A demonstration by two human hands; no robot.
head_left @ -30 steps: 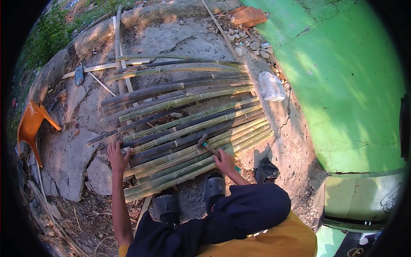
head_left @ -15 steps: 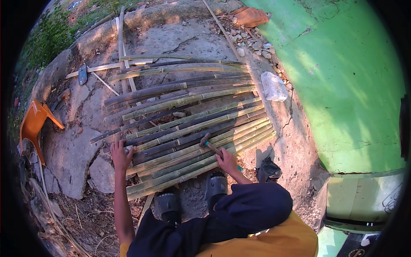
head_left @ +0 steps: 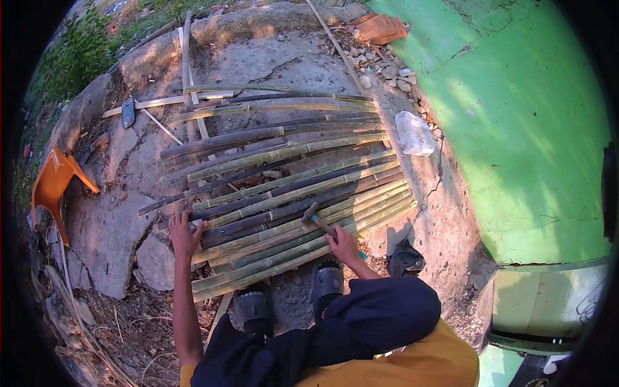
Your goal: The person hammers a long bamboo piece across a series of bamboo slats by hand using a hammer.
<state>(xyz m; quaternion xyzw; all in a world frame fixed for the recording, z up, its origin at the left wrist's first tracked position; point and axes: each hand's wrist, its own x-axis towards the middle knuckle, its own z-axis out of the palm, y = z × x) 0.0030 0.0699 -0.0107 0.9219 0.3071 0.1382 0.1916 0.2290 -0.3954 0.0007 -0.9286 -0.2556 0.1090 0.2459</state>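
Observation:
Split bamboo slats (head_left: 277, 171) lie side by side across the ground before me, some green and some dark. At their left ends, my left hand (head_left: 185, 237) is curled with its thumb and fingers around the end of a dark slat, though the exact grip is partly hidden. My right hand (head_left: 343, 246) is closed on the handle of a hammer (head_left: 322, 223). The hammer's metal head, with a teal band below it, is over the slats right of their middle. The lower slats sit close together, while the upper ones have wider gaps.
An orange plastic chair piece (head_left: 54, 184) lies at the left, and a phone (head_left: 128, 112) at the upper left. A clear plastic bag (head_left: 414, 133) sits beyond the slats' right ends. Rubble (head_left: 388, 71) borders the green floor (head_left: 516, 142). A black bag (head_left: 406, 258) lies right of my feet.
The whole view has shifted very slightly. Both hands and the hammer keep nearly the same place over the slats.

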